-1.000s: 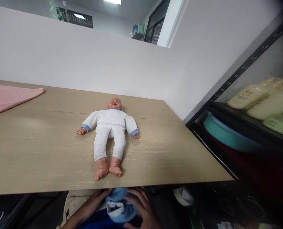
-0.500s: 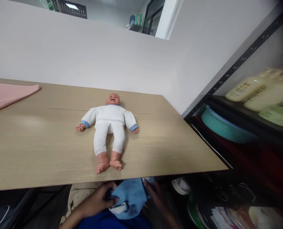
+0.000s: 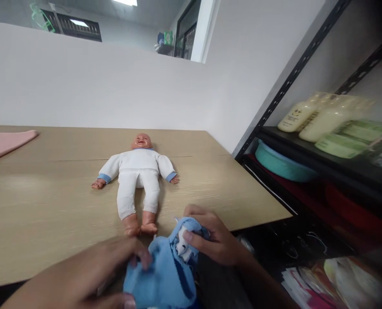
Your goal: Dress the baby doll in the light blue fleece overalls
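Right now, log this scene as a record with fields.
left grip: pinching the light blue fabric garment
right grip: holding the same garment's upper edge
doll: plastic baby doll in a white suit, on its back on the light wooden table
far left: flat pink cloth
black metal shelf: teal round basin, cream plastic bottles above

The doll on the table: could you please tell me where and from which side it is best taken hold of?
Probably round the trunk of the doll, coming from above: it lies flat on its back on the table, arms spread wide, so the white trunk is clear on both sides for fingers.
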The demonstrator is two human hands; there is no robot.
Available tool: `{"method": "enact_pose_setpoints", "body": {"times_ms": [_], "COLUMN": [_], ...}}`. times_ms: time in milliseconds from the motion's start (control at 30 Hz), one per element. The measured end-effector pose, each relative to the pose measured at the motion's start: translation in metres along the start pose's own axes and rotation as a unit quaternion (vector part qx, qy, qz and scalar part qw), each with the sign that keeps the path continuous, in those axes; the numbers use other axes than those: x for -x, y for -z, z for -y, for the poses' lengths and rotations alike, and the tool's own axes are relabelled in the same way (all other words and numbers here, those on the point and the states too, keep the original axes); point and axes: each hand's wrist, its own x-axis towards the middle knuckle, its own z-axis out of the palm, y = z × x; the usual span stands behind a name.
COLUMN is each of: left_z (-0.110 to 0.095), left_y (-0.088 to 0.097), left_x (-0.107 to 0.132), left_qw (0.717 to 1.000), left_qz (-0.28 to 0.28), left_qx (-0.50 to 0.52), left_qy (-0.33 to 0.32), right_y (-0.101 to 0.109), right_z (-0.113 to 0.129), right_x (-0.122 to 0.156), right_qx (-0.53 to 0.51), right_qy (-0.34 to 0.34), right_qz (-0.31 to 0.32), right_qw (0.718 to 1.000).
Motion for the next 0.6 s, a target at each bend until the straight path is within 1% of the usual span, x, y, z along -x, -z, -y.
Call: {"method": "enact_pose_setpoints", "body": {"times_ms": [33, 100, 167, 200, 233, 300, 367, 400, 467, 533, 600], "left_z": [-0.010, -0.027, -0.037, -0.038, -0.038, -0.035, -0.031, -0.029, -0.029, -0.030, -0.030], "left_y": [0.014, 0.044, 0.073, 0.087, 0.101, 0.125, 0.145, 0.153, 0.165, 0.173, 0.179], "left_x": [-0.005, -0.024, -0.049, -0.062, -0.076, -0.099, -0.118, -0.126, -0.139, -0.149, -0.157], "left_qw": [1.000, 0.997, 0.990, 0.987, 0.985, 0.985, 0.984, 0.982, 0.975, 0.962, 0.938], "left_qz": [-0.003, -0.068, -0.123, -0.133, -0.130, -0.090, -0.058, -0.060, -0.098, -0.171, -0.255], "left_qx": [-0.003, -0.014, -0.038, -0.043, -0.044, -0.025, -0.009, -0.012, -0.043, -0.088, -0.127], "left_qy": [-0.012, -0.030, -0.054, -0.077, -0.104, -0.143, -0.170, -0.180, -0.193, -0.194, -0.197], "right_y": [0.005, 0.016, 0.026, 0.031, 0.037, 0.048, 0.060, 0.066, 0.075, 0.081, 0.083], "right_z": [0.005, 0.015, 0.022, 0.024, 0.026, 0.028, 0.027, 0.026, 0.022, 0.014, 0.002], "right_x": [-0.017, -0.053, -0.087, -0.103, -0.118, -0.144, -0.166, -0.175, -0.190, -0.203, -0.214], "right_qx": [-0.005, -0.009, 0.008, 0.019, 0.027, 0.033, 0.031, 0.032, 0.045, 0.064, 0.061], "right_qy": [0.036, 0.105, 0.157, 0.174, 0.180, 0.186, 0.191, 0.196, 0.198, 0.194, 0.187], "right_qz": [0.005, 0.012, 0.023, 0.034, 0.054, 0.090, 0.105, 0.102, 0.079, 0.031, -0.043], "right_qw": [0.999, 0.994, 0.987, 0.984, 0.982, 0.978, 0.975, 0.975, 0.976, 0.978, 0.979]}}
